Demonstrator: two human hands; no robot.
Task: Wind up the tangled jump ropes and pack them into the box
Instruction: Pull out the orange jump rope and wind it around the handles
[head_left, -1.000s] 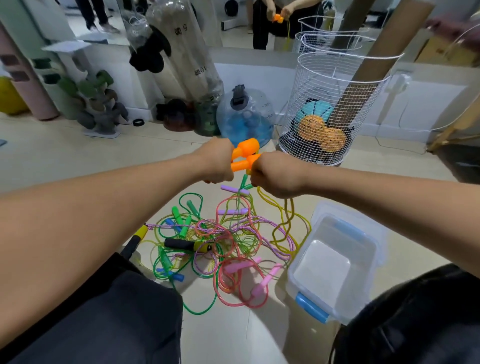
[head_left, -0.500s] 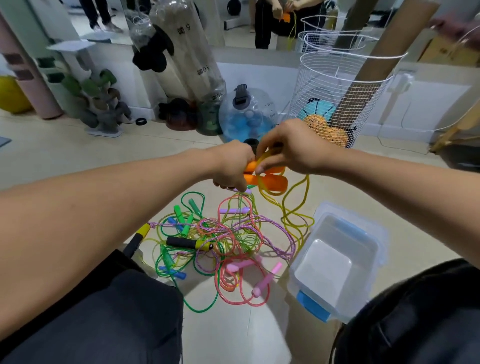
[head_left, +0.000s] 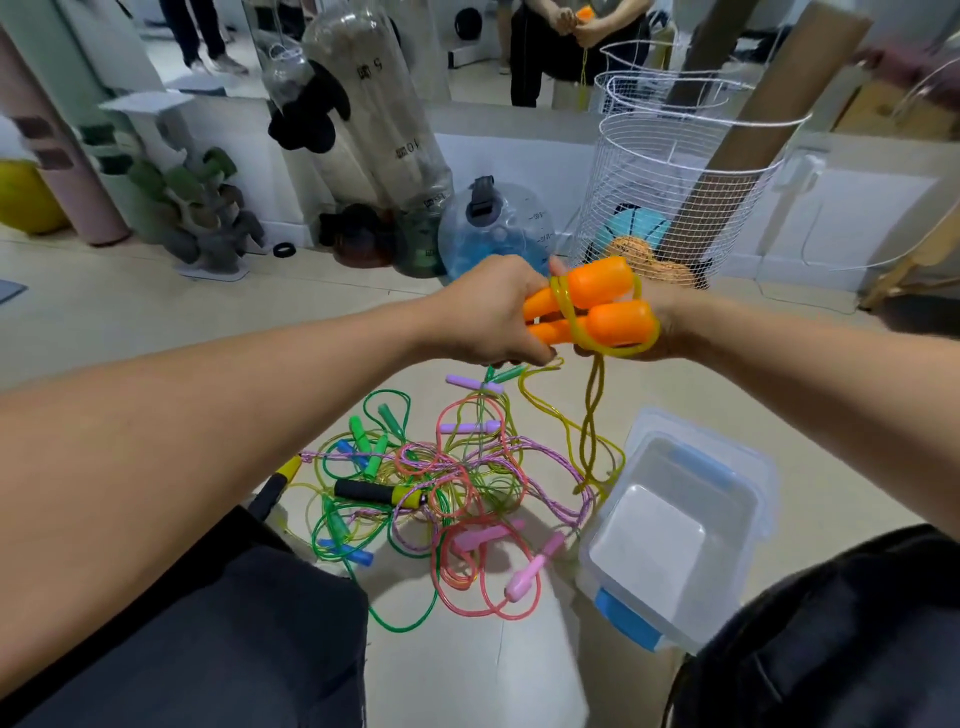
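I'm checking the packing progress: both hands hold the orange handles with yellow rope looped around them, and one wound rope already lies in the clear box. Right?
Not quite. The head view shows the clear box with nothing in it. The rest stands: the left hand and right hand hold the orange handles with the yellow rope looped around them.

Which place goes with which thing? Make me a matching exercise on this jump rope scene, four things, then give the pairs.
Things:
1. orange handles
2. clear box
3. black-and-yellow handle
4. wire basket

Places:
A. in the rope pile on the floor
B. held between both hands
C. standing by the wall
D. on the floor, right of the pile

Pairs: 1-B, 2-D, 3-A, 4-C
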